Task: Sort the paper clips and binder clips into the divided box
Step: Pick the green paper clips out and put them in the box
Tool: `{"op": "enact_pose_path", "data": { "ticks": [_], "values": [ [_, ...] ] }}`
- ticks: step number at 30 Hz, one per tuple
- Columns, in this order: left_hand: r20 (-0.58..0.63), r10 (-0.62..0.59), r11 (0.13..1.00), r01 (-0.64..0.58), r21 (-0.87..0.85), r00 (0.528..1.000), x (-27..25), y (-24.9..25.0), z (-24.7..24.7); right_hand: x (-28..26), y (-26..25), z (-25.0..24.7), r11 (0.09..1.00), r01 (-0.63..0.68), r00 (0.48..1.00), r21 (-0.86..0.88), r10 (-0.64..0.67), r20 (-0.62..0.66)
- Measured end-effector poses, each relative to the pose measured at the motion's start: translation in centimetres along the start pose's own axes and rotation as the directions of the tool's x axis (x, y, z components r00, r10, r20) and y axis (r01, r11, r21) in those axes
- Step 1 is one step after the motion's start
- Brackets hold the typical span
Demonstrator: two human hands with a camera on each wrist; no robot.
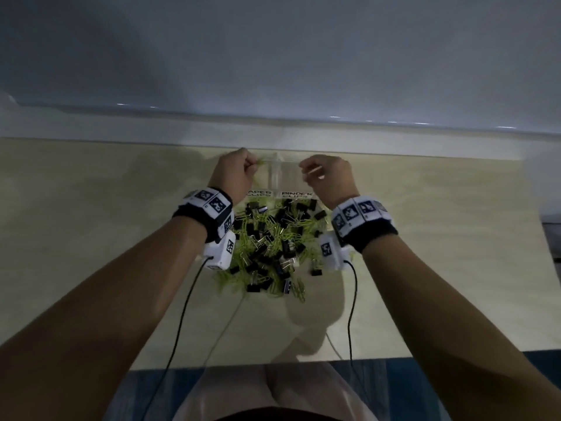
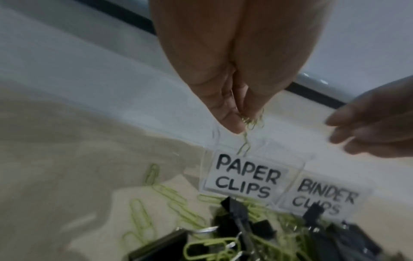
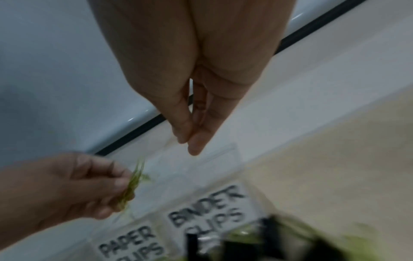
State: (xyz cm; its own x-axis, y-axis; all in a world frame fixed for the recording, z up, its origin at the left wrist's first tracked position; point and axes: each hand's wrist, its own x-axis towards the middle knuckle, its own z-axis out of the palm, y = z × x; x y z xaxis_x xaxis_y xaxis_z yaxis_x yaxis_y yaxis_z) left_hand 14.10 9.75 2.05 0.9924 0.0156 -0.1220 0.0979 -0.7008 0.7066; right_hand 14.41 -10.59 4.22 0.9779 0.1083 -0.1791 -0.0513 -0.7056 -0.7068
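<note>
My left hand [image 1: 253,163] hovers over the left compartment of the clear divided box [image 1: 275,177] and pinches a small bunch of green paper clips [image 2: 252,121]; one clip dangles below the fingertips. That compartment is labelled PAPER CLIPS [image 2: 243,178], the right one BINDER CLIPS [image 2: 324,197]. My right hand [image 1: 306,171] hangs over the right compartment, thumb and fingertips [image 3: 194,146] drawn together with nothing visible between them. A mixed pile of black binder clips and green paper clips [image 1: 273,247] lies just in front of the box. What lies inside the compartments cannot be made out.
The box stands near the back of a beige table [image 1: 106,223], close to a pale ledge [image 1: 121,126] and wall. Stray paper clips [image 2: 143,215] lie left of the pile. Black wrist cables [image 1: 182,314] trail towards the table's front edge.
</note>
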Motion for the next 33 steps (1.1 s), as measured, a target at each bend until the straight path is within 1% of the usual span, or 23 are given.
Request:
{"op": "enact_pose_path", "data": {
  "ticks": [2,3,5,7,9,10,11,12,13,15,16,18,21,22,24,26,27,29,30,32,33],
  "values": [
    [0.020,0.066,0.985,-0.068,0.161,0.998,-0.4,0.4,0.6,-1.8,3.0,-1.8,0.999,-0.038,0.999,-0.037,0.037,-0.035],
    [0.020,0.107,0.975,-0.109,0.196,0.994,-1.2,0.7,1.1,-2.8,4.6,-2.3,0.996,-0.055,0.998,-0.067,0.053,-0.041],
    [0.057,0.183,0.965,-0.191,0.179,0.981,-3.4,1.2,2.6,-4.8,7.0,-2.4,0.991,-0.081,0.997,-0.110,0.079,-0.019],
    [0.195,0.248,0.952,-0.275,0.130,0.949,-6.3,1.5,4.8,-6.7,8.6,-1.6,0.987,-0.052,0.998,-0.152,0.058,0.035],
    [0.366,0.294,0.926,-0.358,0.120,0.883,-8.7,1.7,7.0,-8.2,9.1,-0.3,0.985,0.018,0.997,-0.173,-0.004,0.080],
    [0.430,0.303,0.908,-0.395,0.141,0.850,-9.5,1.7,8.1,-8.7,9.2,0.4,0.984,0.063,0.995,-0.165,-0.049,0.084],
    [0.478,0.299,0.887,-0.425,0.180,0.826,-10.1,1.8,9.0,-9.1,9.1,1.2,0.983,0.102,0.993,-0.156,-0.090,0.081],
    [0.507,0.284,0.866,-0.445,0.229,0.814,-10.4,1.8,9.7,-9.3,9.0,1.9,0.980,0.126,0.990,-0.156,-0.115,0.075],
    [0.519,0.259,0.854,-0.444,0.271,0.815,-10.6,1.8,10.1,-9.4,8.9,2.6,0.976,0.135,0.990,-0.168,-0.125,0.069],
    [0.514,0.199,0.863,-0.398,0.310,0.834,-10.7,2.0,10.5,-9.3,9.0,3.9,0.971,0.118,0.992,-0.210,-0.107,0.060],
    [0.508,0.188,0.866,-0.386,0.317,0.841,-10.6,2.0,10.6,-9.2,9.1,4.3,0.969,0.092,0.995,-0.228,-0.082,0.056],
    [0.492,0.187,0.874,-0.373,0.312,0.850,-10.5,2.0,10.7,-9.2,9.1,4.5,0.972,0.062,0.997,-0.225,-0.050,0.056],
    [0.443,0.224,0.899,-0.359,0.251,0.868,-10.4,1.9,10.1,-9.4,9.1,3.8,0.988,0.046,0.997,-0.147,-0.036,0.067],
    [0.415,0.231,0.917,-0.339,0.209,0.880,-10.4,1.8,9.7,-9.5,9.3,3.3,0.993,0.029,0.999,-0.114,-0.024,0.044],
    [0.343,0.185,0.962,-0.241,0.128,0.921,-10.5,1.5,8.6,-9.8,10.2,2.0,0.998,-0.028,0.999,-0.062,0.026,-0.034],
    [0.242,0.144,0.979,-0.174,0.108,0.960,-10.6,0.6,7.2,-10.3,11.6,0.7,0.997,-0.052,0.991,-0.051,0.045,-0.123],
    [0.201,0.141,0.978,-0.167,0.123,0.970,-10.6,-0.1,6.5,-10.7,12.1,0.2,0.996,-0.058,0.987,-0.069,0.047,-0.154],
    [0.166,0.152,0.963,-0.184,0.195,0.974,-10.9,-1.3,5.6,-11.7,12.8,-0.3,0.986,-0.051,0.983,-0.156,0.022,-0.185],
    [0.169,0.172,0.949,-0.209,0.236,0.970,-11.2,-1.6,5.4,-12.2,12.9,-0.2,0.979,-0.024,0.984,-0.202,-0.013,-0.180],
    [0.217,0.238,0.918,-0.292,0.269,0.947,-12.0,-1.4,5.6,-13.4,12.5,0.8,0.976,0.048,0.987,-0.211,-0.078,-0.139],
    [0.274,0.261,0.907,-0.332,0.258,0.926,-12.5,-0.9,6.0,-14.0,11.9,1.5,0.980,0.068,0.990,-0.189,-0.090,-0.110]
  ]
}}
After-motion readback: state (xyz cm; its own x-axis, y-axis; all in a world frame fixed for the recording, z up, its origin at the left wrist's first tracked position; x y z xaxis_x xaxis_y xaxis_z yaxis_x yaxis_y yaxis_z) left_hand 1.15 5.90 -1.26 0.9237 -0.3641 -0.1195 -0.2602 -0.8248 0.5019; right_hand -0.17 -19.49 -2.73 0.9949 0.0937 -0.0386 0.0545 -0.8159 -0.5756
